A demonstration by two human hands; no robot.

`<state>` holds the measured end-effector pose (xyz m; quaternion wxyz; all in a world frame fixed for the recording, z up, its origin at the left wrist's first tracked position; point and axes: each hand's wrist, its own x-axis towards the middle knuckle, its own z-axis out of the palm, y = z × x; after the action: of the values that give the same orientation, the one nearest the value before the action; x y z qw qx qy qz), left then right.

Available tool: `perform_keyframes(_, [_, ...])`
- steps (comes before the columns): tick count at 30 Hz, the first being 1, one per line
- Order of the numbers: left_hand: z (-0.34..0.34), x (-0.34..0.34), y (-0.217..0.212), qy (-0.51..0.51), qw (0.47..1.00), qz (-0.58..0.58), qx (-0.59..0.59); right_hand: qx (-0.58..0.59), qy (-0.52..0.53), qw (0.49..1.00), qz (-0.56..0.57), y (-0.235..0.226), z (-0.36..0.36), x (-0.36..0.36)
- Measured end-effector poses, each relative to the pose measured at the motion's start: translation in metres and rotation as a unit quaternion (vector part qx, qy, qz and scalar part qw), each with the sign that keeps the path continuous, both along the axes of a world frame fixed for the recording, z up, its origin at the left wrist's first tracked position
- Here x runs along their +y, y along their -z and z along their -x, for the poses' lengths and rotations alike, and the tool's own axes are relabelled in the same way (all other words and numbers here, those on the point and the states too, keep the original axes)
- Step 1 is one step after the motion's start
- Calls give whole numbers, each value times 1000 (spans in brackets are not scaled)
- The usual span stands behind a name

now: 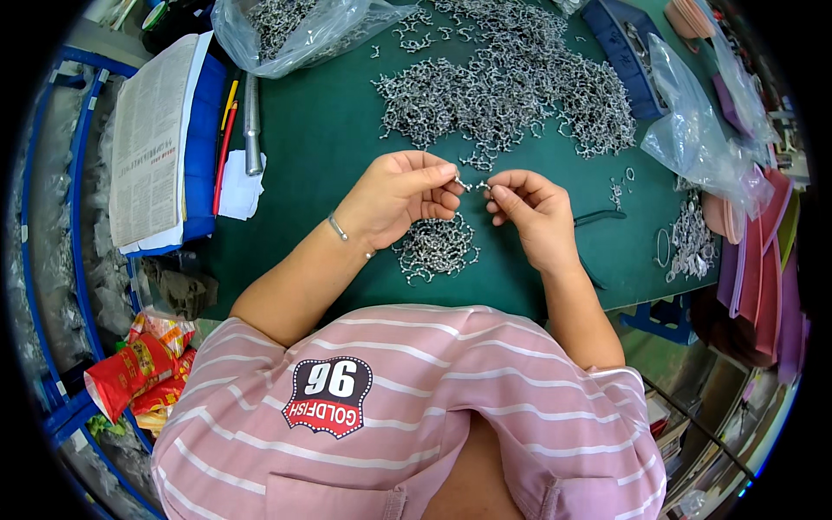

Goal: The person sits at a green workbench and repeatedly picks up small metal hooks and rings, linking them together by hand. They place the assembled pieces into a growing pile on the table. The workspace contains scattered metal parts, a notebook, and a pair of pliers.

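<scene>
Over the green table, my left hand (394, 195) pinches a small silver metal piece (464, 183) between thumb and fingertips. Facing it a short gap away, my right hand (537, 217) pinches another small silver bit (483, 185). Whether the two bits are joined cannot be made out. Just below my hands lies a small heap of curved silver pieces (436, 251). A much larger spread of similar pieces (511, 87) covers the table beyond my fingers.
At the upper left, a clear plastic bag (269, 56) holds more metal pieces. Printed paper (156, 139), a red pencil (225, 160) and a metal rod (252, 130) lie left. A blue bin (620, 52), plastic bag (698, 121) and silver bunch (691, 238) sit right.
</scene>
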<state>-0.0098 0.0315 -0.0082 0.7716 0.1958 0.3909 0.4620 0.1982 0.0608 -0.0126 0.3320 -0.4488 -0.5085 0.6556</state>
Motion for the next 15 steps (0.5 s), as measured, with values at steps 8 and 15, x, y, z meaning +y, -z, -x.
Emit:
perform_keyframes(8, [-2, -6, -2, 14, 1000, 6, -15, 184, -7, 973, 142, -9, -2, -7])
perform_keyframes(15, [-2, -10, -5, 27, 999, 3, -27, 215, -10, 964, 153, -11, -2, -9])
